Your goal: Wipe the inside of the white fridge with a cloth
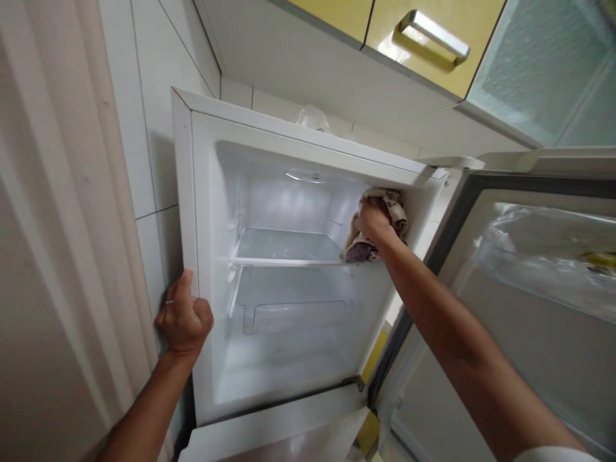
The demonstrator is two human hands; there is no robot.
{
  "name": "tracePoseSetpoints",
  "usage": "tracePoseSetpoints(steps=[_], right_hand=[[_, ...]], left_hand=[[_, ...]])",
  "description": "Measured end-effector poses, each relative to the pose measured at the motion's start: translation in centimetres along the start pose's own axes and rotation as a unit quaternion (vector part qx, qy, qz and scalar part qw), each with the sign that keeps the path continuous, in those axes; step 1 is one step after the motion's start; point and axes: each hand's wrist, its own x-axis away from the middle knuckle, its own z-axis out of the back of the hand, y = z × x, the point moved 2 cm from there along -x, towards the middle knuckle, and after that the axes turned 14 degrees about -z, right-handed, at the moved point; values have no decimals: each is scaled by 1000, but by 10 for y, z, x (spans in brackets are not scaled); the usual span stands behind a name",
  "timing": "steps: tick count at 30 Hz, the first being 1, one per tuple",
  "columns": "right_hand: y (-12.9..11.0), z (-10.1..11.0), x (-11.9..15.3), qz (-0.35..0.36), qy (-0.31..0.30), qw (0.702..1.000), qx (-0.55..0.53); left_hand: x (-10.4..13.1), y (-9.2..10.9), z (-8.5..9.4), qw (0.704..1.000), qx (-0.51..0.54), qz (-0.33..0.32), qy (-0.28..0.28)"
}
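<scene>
The right grip (374,219) is closed on bunched cloth (396,208), fingertips hidden; the left grip (185,317) curls against the fridge edge (184,192), hold unclear.

Above the shelf (289,245), the fridge (205,192) offers free room from the middle leftward; rightward, the cloth (398,210), right hand (374,221) and forearm (459,333) block the way. Below, a clear plastic panel (303,317) spans much of the width.

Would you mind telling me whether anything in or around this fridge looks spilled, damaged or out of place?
I see no clear spill or damage. The one slightly odd thing is the crumpled clear plastic showing above the top edge of the fridge, which seems to lie there loose and stray.
</scene>
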Motion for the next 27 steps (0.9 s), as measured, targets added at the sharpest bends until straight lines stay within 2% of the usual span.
tracePoseSetpoints(steps=[5, 10, 15, 18, 22, 27], right_hand=[[14, 28, 46, -73, 33, 993, -86], [20, 34, 78, -135, 70, 980, -131], [32, 22, 103, -136, 135, 970, -147], [36, 8, 119, -131, 161, 964, -165], [37, -12, 132, -119, 153, 965, -179], [30, -23, 124, -127, 133, 962, -200]], left_hand=[[6, -1, -3, 1000, 27, 8, -2], [23, -6, -11, 996, 64, 62, -28], [32, -9, -15, 981, 103, 146, -76], [29, -8, -13, 976, 111, 166, -93], [27, -7, -11, 977, 104, 160, -99], [31, -9, -13, 978, 90, 159, -97]])
